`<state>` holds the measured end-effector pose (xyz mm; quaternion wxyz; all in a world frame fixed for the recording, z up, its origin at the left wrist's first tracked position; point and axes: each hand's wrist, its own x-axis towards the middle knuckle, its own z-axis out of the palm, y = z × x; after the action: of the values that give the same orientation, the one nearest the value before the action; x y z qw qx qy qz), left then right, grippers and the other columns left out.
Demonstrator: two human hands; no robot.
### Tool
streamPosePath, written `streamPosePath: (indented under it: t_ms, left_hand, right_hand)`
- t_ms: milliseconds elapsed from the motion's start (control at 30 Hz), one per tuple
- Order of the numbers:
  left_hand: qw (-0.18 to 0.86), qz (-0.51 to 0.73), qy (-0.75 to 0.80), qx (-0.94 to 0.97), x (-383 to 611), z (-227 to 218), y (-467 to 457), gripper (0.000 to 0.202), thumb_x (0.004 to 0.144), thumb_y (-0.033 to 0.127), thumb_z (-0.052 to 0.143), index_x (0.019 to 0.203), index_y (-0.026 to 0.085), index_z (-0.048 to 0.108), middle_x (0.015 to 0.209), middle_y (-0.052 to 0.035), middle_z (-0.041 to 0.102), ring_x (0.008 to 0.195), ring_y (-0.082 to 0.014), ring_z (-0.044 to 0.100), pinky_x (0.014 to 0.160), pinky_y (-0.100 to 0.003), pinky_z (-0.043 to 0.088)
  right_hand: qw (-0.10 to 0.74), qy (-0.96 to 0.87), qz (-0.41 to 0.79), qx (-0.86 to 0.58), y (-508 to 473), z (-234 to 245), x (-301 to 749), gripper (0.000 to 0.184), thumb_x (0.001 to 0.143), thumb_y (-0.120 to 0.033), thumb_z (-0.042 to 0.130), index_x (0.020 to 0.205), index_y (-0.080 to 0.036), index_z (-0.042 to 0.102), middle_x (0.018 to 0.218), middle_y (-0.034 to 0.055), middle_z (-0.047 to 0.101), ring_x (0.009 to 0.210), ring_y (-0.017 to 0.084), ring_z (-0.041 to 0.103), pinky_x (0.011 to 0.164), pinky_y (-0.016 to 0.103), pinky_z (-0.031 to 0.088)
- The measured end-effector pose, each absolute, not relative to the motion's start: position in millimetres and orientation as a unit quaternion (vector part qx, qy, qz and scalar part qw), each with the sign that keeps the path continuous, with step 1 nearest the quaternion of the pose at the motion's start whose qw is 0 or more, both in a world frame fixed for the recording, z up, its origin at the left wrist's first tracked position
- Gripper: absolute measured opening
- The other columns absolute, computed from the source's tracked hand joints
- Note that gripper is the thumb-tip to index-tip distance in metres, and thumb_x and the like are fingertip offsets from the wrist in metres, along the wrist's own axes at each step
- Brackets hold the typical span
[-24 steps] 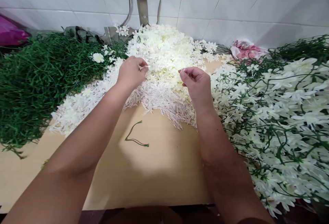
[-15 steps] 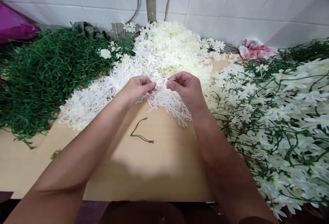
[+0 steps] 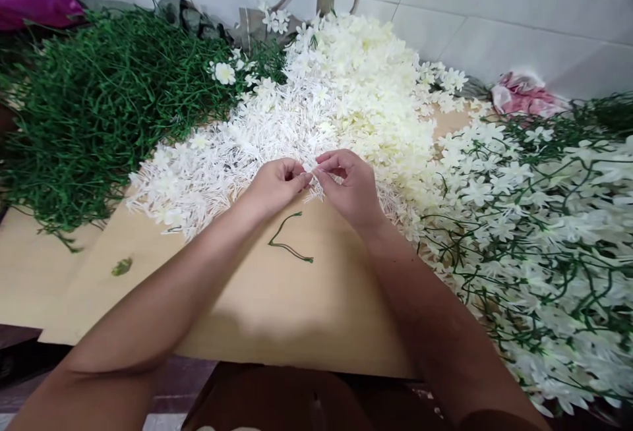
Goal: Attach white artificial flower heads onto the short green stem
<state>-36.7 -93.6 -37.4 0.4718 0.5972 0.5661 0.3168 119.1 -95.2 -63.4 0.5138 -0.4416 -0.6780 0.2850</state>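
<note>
My left hand (image 3: pixel 277 187) and my right hand (image 3: pixel 349 187) meet at the middle of the wooden table (image 3: pixel 277 306), fingertips pinched together on a small white flower piece (image 3: pixel 311 169) between them. Both sit at the near edge of a heap of thin white plastic stamen pieces (image 3: pixel 217 161). Behind it rises a pile of loose cream-white petals (image 3: pixel 361 82). A single bent green stem (image 3: pixel 287 236) lies on the bare wood just below my hands.
A big mass of green plastic stems (image 3: pixel 93 101) fills the left. Finished white flower sprays on green stems (image 3: pixel 534 233) cover the right side. A pink cloth (image 3: pixel 524 95) and a purple bag (image 3: pixel 34 2) lie by the tiled wall.
My hands came together from apart and drew back toward me, off the petal pile to the stamen heap's near edge. The view shifted right and down.
</note>
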Motion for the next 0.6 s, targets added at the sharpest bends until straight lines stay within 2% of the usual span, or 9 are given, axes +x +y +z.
streamPosePath:
  t_ms: [233,500,600]
  left_hand:
    - [0.469,0.327,0.565,0.595,-39.2,-42.2,-91.4,0.017,0.075,0.029,0.063,0.066,0.017,0.056,0.062,0.0008,0.057,0.06,-0.0109,0.048,0.059,-0.026,0.035]
    - [0.448,0.331,0.562,0.611,-40.6,-44.6,-90.8,0.018,0.075,0.033,0.064,0.069,0.017,0.058,0.063,0.0009,0.057,0.06,-0.011,0.047,0.058,-0.025,0.036]
    - [0.432,0.33,0.562,0.623,-40.2,-44.0,-92.0,0.018,0.076,0.031,0.064,0.066,0.017,0.057,0.057,0.0031,0.051,0.056,-0.0098,0.042,0.056,-0.025,0.034]
  right_hand:
    - [0.512,-0.678,0.297,-0.436,-96.3,-65.6,120.9,0.009,0.081,-0.02,0.063,0.074,-0.021,0.057,0.091,0.0052,0.068,0.09,0.017,0.066,0.074,0.035,0.059]
    - [0.489,-0.732,0.174,-0.442,-98.0,-67.0,119.7,0.012,0.084,-0.017,0.058,0.075,-0.024,0.055,0.092,0.006,0.07,0.09,0.019,0.065,0.079,0.039,0.056]
    - [0.484,-0.745,0.149,-0.434,-98.3,-70.5,118.1,0.012,0.084,-0.017,0.057,0.074,-0.023,0.056,0.093,0.0073,0.07,0.088,0.019,0.066,0.08,0.04,0.055]
